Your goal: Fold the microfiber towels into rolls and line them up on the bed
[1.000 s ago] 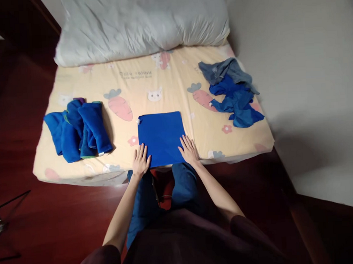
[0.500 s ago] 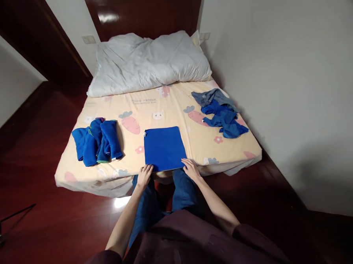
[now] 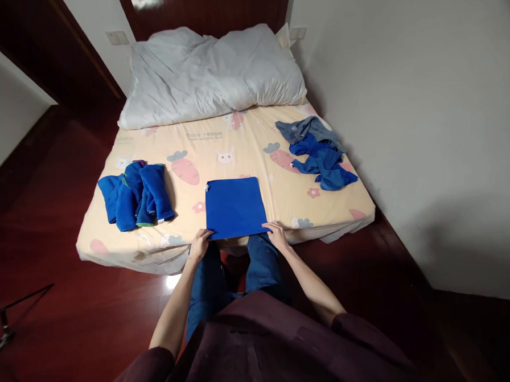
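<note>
Left hand (image 3: 199, 244) and right hand (image 3: 276, 234) each pinch 1 near corner of the folded blue cloth (image 3: 234, 207) at the mattress (image 3: 235, 146) edge; uneven lifting would likely skew its fold.

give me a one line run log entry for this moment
left hand: pinching near-left corner of blue cloth | right hand: pinching near-right corner | cloth: flat on bed

Grey pillow (image 3: 214, 73) heads the mattress (image 3: 244, 143); rolled towels (image 3: 136, 195) left.
</note>
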